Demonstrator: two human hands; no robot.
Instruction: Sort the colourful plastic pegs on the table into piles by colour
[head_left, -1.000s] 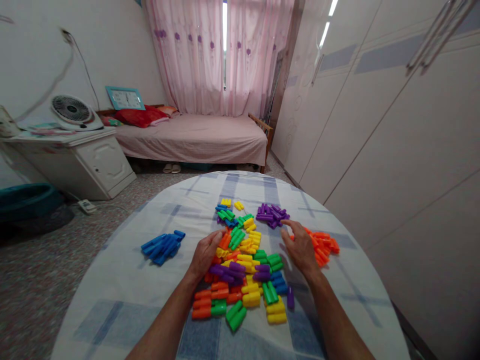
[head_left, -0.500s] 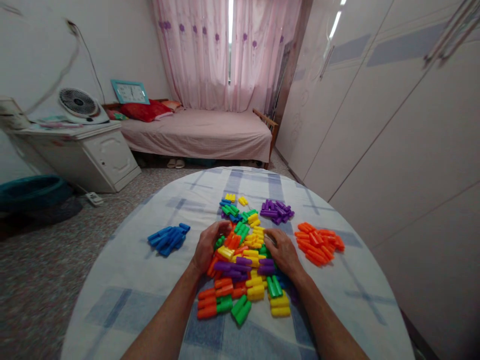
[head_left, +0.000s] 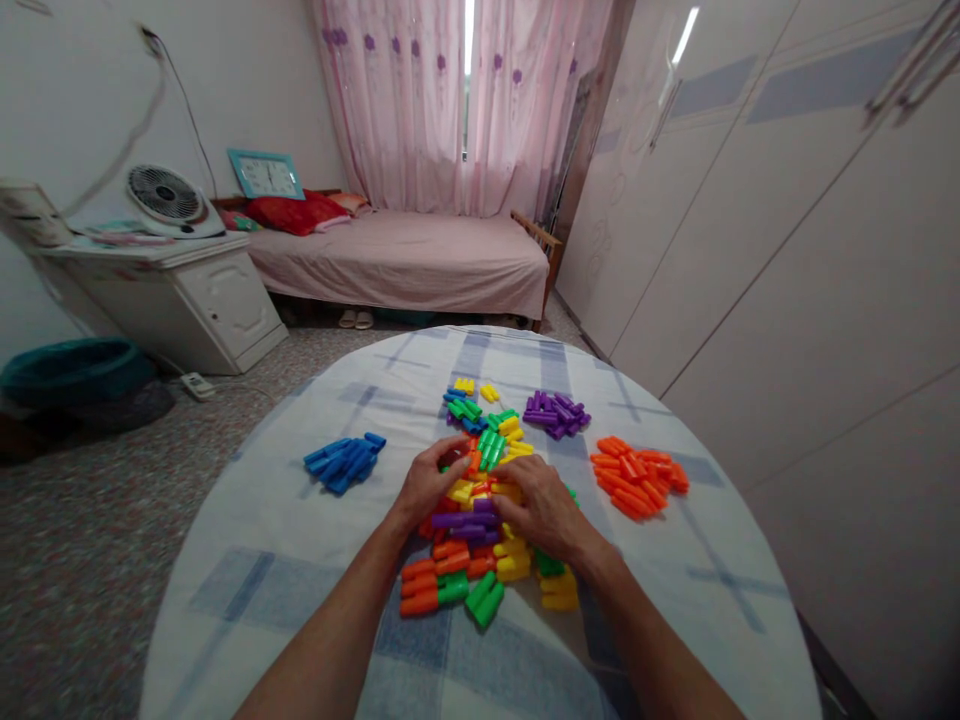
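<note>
A mixed heap of plastic toy building pieces [head_left: 469, 528], shaped like joined tubes in orange, yellow, green and purple, lies mid-table. At its left side is my left hand [head_left: 433, 484], fingers bent, with a gap between thumb and fingers. My right hand [head_left: 546, 505] reaches over the heap's right part, thumb apart from the fingers, covering several yellow and green pieces. Neither hand visibly holds a piece, though the fingertips are partly lost among them. Toward me lie a green piece [head_left: 485, 600] and an orange piece [head_left: 418, 588].
Sorted piles flank the heap: blue pieces [head_left: 343, 463] left, purple pieces [head_left: 556, 414] behind right, orange pieces [head_left: 637, 477] right. Small yellow pieces [head_left: 489, 393] sit at the back. A checked cloth covers the rounded table [head_left: 247, 610]. Beyond stand a bed [head_left: 405, 250] and a wardrobe [head_left: 787, 250].
My right hand has moved left from the heap's right edge to over its middle. My left hand has shifted slightly right, closer to it. The view has tilted slightly.
</note>
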